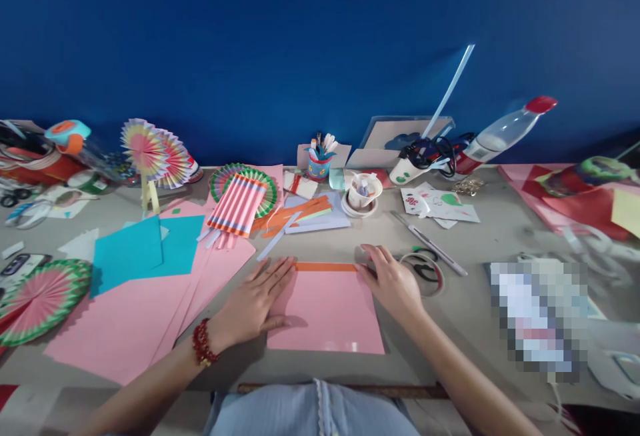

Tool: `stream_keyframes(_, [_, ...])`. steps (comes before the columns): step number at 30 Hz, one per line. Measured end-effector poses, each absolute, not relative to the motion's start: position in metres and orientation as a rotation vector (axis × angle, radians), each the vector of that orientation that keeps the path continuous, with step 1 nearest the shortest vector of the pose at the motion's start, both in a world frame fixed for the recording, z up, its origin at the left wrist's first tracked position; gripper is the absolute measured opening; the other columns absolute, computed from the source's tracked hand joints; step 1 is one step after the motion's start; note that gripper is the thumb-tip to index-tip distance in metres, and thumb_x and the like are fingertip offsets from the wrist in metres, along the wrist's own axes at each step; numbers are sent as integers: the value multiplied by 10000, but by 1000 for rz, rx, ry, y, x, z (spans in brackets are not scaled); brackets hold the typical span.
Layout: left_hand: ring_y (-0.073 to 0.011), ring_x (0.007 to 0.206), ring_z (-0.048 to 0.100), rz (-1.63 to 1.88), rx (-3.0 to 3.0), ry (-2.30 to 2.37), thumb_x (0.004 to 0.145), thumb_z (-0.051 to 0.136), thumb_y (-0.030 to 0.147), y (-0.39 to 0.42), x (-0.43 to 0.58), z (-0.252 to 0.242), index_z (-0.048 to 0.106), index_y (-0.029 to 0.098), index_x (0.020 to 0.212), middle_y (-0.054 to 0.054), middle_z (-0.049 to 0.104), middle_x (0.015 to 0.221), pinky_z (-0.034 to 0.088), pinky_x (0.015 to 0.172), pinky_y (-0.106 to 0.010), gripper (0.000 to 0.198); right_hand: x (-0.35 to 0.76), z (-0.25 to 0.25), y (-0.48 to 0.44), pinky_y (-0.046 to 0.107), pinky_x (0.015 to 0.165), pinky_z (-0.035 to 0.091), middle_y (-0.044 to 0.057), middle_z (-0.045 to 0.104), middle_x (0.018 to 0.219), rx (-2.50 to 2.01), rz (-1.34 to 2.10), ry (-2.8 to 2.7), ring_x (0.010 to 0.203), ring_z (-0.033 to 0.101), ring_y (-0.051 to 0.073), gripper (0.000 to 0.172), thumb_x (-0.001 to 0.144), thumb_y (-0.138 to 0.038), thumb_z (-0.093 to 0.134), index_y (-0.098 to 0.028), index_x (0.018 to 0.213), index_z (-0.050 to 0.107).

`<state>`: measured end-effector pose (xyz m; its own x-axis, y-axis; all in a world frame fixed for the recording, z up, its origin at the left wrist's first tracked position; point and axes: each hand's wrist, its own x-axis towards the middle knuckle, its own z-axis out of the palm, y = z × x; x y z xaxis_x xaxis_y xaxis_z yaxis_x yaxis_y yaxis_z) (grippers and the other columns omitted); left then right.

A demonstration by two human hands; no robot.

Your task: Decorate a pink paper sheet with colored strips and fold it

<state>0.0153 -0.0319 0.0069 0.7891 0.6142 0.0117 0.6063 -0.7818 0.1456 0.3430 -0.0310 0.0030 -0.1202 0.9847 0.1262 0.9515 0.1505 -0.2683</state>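
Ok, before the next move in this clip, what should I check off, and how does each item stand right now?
1. Pink sheet flat on the table: ok, no visible curl.
2. Orange strip along the sheet's far edge: ok, it looks straight.
3. Strip stuck down: cannot tell, no glue or tape shows.
4. Left hand steadying the sheet: ok, it lies at the left side, apparently touching.
5. Right hand steadying the sheet: ok, thumb at the far right corner.
6. Space beside the right hand clear: not ok, a tape roll and scissors lie there.
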Motion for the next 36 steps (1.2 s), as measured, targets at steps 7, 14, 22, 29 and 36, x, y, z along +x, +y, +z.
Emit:
stream_keyframes(7, [-282, 1482, 232, 101, 2833, 982, 941, 396, 657, -32, 16, 6, 58, 143, 1575, -136, 217, 1602, 124, 1227, -475, 883, 344, 1, -40, 294, 818, 440, 77, 646, 1008, -1666, 102, -2331, 947, 598, 201, 263, 976, -177, 405, -196, 1021, 663])
stream_keyframes(14, [-281, 1479, 243, 76, 2846, 1023, 948, 394, 645, -31, 4, 8, 84, 159, 1576, -126, 226, 1603, 113, 1224, -483, 853, 345, 1, -40, 305, 837, 434, 71, 652, 1006, -1670, 149, -2350, 950, 570, 207, 245, 972, -172, 426, -191, 1019, 666])
stream_keyframes(22, [-284, 1484, 226, 43, 2828, 1143, 964, 388, 614, -42, -8, 8, 122, 171, 1574, -117, 210, 1611, 158, 1215, -474, 800, 344, 0, -40, 309, 833, 440, 82, 649, 974, -1668, 153, -2257, 936, 584, 205, 254, 994, -205, 395, -169, 968, 646])
stream_keyframes(29, [-288, 1482, 227, 49, 2823, 1198, 972, 375, 608, -45, -5, 9, 168, 161, 1567, -122, 220, 1609, 165, 1207, -479, 772, 345, -3, -38, 307, 789, 428, 62, 639, 935, -1613, 92, -2258, 888, 581, 200, 231, 996, -220, 411, -179, 923, 626])
stream_keyframes(36, [-286, 1480, 235, 103, 2830, 1210, 964, 396, 611, -46, -7, 7, 228, 168, 1553, -118, 232, 1608, 185, 1204, -474, 757, 347, -5, -37, 309, 782, 422, 63, 640, 939, -1605, 121, -2297, 892, 582, 207, 231, 995, -221, 404, -181, 940, 625])
